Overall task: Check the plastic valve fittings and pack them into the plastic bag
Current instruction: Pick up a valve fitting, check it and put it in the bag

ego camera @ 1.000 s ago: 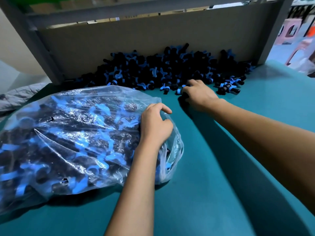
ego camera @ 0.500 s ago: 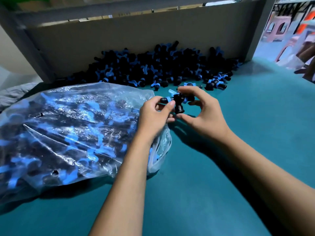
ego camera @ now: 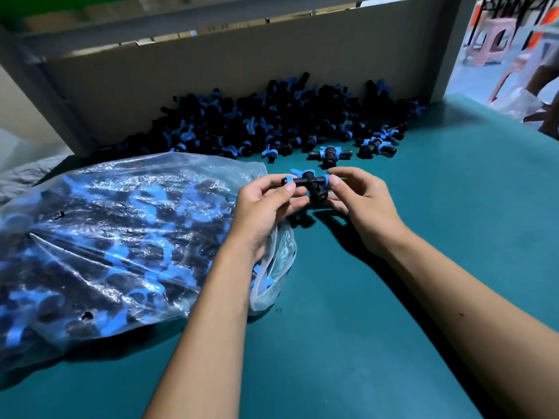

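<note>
A black valve fitting [ego camera: 311, 186] with blue collars is held up between both hands, just above the teal bench [ego camera: 423, 237] and right beside the mouth of the plastic bag [ego camera: 121, 237]. The left hand [ego camera: 263, 207] pinches the fitting's left stub between thumb and curled fingers, while the right hand [ego camera: 360, 204] pinches the right end at its blue collar, with the other fingers curled under the body. The fitting lies crosswise, its short branch pointing down toward the person.

The bag lies on its side on the left of the bench, bulging with black and blue fittings (its clear film is creased and shiny), and the left wrist rests over its open edge. Farther back, a loose heap of fittings [ego camera: 272, 119] is piled against a cardboard wall [ego camera: 211, 68]. A few strays sit apart from the heap on the bench, one [ego camera: 329, 154] just beyond the hands. At the far right, pink stools [ego camera: 490, 37] show, blurred.
</note>
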A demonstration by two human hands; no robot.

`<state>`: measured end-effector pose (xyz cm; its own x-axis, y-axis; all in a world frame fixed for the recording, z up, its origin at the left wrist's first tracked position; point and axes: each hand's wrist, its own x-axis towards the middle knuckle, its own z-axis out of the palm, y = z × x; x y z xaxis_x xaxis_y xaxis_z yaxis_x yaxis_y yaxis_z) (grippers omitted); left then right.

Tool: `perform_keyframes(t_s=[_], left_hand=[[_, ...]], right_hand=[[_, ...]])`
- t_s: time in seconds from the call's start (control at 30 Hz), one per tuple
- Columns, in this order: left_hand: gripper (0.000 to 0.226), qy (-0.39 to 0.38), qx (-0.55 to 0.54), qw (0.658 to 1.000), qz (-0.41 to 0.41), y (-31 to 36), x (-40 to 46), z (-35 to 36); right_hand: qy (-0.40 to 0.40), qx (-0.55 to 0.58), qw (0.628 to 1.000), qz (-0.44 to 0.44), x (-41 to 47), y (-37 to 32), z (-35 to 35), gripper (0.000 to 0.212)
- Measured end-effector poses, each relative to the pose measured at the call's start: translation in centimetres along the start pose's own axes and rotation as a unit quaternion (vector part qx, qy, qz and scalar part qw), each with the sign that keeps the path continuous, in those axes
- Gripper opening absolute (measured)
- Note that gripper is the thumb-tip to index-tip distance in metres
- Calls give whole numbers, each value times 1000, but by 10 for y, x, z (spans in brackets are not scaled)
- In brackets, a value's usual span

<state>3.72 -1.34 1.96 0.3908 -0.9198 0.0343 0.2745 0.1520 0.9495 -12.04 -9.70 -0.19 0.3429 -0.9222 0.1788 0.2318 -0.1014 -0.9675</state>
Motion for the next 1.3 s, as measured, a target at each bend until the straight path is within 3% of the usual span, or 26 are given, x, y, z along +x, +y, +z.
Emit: perform_keyframes(t_s=[0.2, 0.3, 0.47, 0.67, 0.83, 1.13, 1.3], left_hand=[[7, 1, 103, 995, -13, -6, -1, 4], [9, -9, 111, 993, -26, -5, -1, 1], [16, 39, 96, 994, -26, -3, -1, -2], [10, 85, 63, 994, -29, 4, 2, -13], [13, 84, 76, 993, -25, 1, 1, -11], [15, 48, 51, 997, -16, 1, -3, -4], [17, 56, 121, 991, 4, -2, -2, -3]], right_hand=[[-19, -5, 1000, -15, -4, -3, -6, 16], [-32, -13, 999, -11, -5, -4, -6, 16], [-48, -45, 998, -18, -6, -2, -4, 16], [56, 56, 997, 13, 0, -4, -7, 9], [31, 105, 993, 35, 0, -5, -9, 9], [20, 22, 999, 15, 0, -1, -5, 6], [-31, -43, 999, -6, -3, -1, -5, 11]])
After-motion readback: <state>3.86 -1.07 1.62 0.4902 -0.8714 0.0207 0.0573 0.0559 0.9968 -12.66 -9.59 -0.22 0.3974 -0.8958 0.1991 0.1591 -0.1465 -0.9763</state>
